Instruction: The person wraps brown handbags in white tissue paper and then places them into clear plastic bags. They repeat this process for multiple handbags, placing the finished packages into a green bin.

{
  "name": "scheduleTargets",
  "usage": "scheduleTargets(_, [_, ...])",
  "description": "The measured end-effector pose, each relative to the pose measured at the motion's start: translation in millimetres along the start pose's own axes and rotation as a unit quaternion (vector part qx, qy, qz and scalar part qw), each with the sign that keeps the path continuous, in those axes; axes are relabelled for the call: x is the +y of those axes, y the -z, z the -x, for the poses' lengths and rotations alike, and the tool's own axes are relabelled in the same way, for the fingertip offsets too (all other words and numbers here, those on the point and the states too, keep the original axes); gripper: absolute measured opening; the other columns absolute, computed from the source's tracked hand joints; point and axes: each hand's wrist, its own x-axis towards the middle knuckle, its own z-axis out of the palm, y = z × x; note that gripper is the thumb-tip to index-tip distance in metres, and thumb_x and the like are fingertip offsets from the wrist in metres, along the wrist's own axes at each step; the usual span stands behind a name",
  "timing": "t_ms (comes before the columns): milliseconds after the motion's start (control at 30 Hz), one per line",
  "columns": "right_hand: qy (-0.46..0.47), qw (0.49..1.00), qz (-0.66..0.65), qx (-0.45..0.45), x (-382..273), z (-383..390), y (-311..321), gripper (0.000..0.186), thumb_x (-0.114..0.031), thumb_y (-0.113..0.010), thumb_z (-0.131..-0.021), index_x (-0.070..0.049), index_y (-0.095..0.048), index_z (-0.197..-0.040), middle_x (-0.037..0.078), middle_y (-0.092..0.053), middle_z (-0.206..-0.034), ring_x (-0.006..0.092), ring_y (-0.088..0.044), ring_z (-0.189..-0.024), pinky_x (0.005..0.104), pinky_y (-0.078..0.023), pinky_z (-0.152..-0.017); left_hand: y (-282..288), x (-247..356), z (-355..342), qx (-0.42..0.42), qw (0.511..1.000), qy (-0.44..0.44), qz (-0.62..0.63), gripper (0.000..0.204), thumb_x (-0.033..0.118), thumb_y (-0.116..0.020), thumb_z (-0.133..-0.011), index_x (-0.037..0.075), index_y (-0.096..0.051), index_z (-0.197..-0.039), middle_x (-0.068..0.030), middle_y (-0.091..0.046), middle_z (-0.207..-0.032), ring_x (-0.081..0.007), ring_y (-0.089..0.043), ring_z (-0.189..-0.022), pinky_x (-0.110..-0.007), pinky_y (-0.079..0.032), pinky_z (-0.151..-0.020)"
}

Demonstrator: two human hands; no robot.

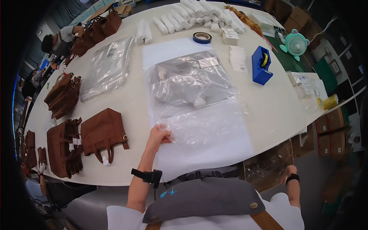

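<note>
A clear plastic bag (203,124) lies on a white sheet (199,153) in front of me, with a grey, shiny-wrapped item (188,82) inside its far part. A white label (209,62) sits at the item's top right. My left hand (159,135) is closed on the near left edge of the plastic bag, fingers pinched together. My right hand (289,174) is off the table at the lower right, beside a cardboard box (268,165) with crumpled clear plastic in it. Its fingers are curled and smeared, so whether they hold anything is unclear.
Brown handbags (102,132) lie along the left. Flat plastic bags (109,65) are stacked left of the sheet. White rolled bundles (184,17), blue tape (202,37), a blue tape dispenser (262,66) and a green fan (296,44) stand farther off. Other people work at the left.
</note>
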Motion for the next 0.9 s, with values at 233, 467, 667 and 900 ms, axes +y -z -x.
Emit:
scheduleTargets(233, [0.438,0.882,-0.17,0.036,-196,99,56,0.03,-0.022,-0.052,-0.087,0.005,-0.058,-0.077,0.007,-0.058,-0.063,0.0119,-0.057,-0.051,0.0239,-0.048,-0.048,77,-9,12,-0.007,0.965,-0.04,-0.26,0.02,0.0,-0.056,-0.07,-0.001,-0.054,-0.09,-0.0093,-0.058,-0.081,-0.0158,-0.059,-0.066,-0.027,-0.049,-0.059])
scheduleTargets(467, [0.72,0.599,-0.346,0.048,-394,204,33,0.02,-0.016,-0.052,-0.09,0.002,-0.059,-0.087,0.005,-0.059,-0.071,0.0088,-0.056,-0.064,0.0219,-0.046,-0.06,-66,38,6,-0.095,0.721,-0.505,-0.464,0.035,0.002,-0.06,-0.074,0.0,-0.051,-0.108,-0.0176,-0.053,-0.104,-0.0318,-0.053,-0.094,-0.037,-0.044,-0.078])
scheduleTargets(667, [0.816,0.575,0.037,-0.037,-381,256,-25,0.019,-0.013,-0.055,-0.084,0.003,-0.057,-0.093,0.015,-0.061,-0.078,0.0255,-0.06,-0.072,0.035,-0.048,-0.064,-83,32,-38,-0.047,0.861,-0.363,-0.354,0.015,0.007,-0.056,-0.083,-0.001,-0.05,-0.094,-0.0171,-0.057,-0.098,-0.032,-0.056,-0.089,-0.041,-0.045,-0.076])
scheduleTargets(900, [0.758,0.544,-0.084,0.349,-440,162,-66,0.05,-0.014,-0.054,-0.079,0.012,-0.042,-0.12,0.032,-0.036,-0.128,0.0475,-0.035,-0.119,0.0493,-0.032,-0.099,-97,72,-3,-0.03,0.745,-0.59,-0.311,0.009,-0.002,-0.053,-0.08,0.002,-0.048,-0.087,-0.0167,-0.056,-0.111,-0.0336,-0.051,-0.099,-0.041,-0.038,-0.086])
